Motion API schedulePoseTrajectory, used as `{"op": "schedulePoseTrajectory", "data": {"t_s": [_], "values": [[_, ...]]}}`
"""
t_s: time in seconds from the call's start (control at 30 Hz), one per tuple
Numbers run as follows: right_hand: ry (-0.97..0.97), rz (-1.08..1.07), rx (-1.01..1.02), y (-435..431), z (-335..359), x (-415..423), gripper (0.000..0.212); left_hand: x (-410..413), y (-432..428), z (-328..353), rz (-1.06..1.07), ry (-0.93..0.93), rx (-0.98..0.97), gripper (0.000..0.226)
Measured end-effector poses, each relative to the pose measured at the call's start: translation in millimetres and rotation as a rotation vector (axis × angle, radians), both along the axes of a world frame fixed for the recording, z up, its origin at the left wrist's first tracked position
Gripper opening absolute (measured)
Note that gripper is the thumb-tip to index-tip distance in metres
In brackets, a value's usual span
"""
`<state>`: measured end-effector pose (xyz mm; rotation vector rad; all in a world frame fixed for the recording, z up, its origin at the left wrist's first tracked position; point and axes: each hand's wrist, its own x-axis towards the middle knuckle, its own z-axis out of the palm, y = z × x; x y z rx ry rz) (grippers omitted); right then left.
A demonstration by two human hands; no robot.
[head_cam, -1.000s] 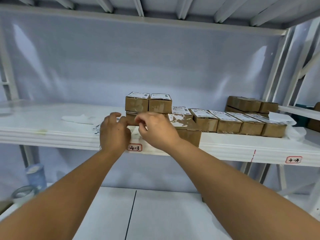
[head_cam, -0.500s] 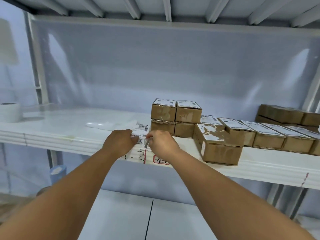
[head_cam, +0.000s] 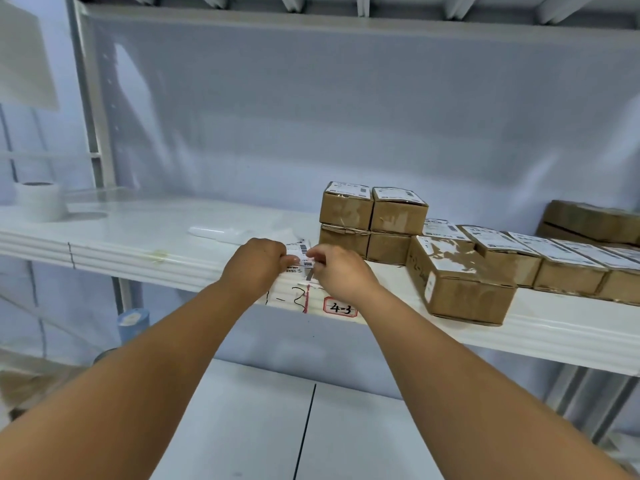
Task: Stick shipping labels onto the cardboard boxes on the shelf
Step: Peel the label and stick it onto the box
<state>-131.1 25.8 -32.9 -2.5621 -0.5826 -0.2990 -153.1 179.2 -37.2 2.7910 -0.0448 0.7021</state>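
Fingers (head_cam: 290,260) of the left hand (head_cam: 254,263) still pinch the labels (head_cam: 302,250); right hand (head_cam: 341,271) pinches a peeling strip (head_cam: 309,274).

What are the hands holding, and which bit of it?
A shipping label at the shelf edge: the left hand holds its left side, and the right hand's fingers pinch its right edge.

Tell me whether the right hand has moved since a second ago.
Yes. The right hand has shifted left, away from the stacked boxes, and now pinches a label above the 4-3 tag.
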Motion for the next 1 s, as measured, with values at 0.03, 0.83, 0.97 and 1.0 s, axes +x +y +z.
{"op": "schedulePoseTrajectory", "data": {"t_s": [0.03,0.83,0.97,1.0], "values": [[0.007,0.006,0.020,-0.8,0.4,-1.3,0.039,-2.9,-0.8,-1.1,0.013,-0.037,0.048,0.038],[0.221,0.074,0.726,-10.8,13.7,-18.6,0.058,-39.2,-37.3,-11.9,0.052,-0.663,-0.544,0.026],[0.255,0.078,0.782,-11.9,18.9,-26.8,0.069,-46.3,-47.5,-17.1,-0.021,-0.684,-0.656,0.011],[0.271,0.100,0.806,-12.0,19.3,-28.6,0.059,-48.0,-50.7,-18.5,-0.053,-0.677,-0.681,0.009]]}}
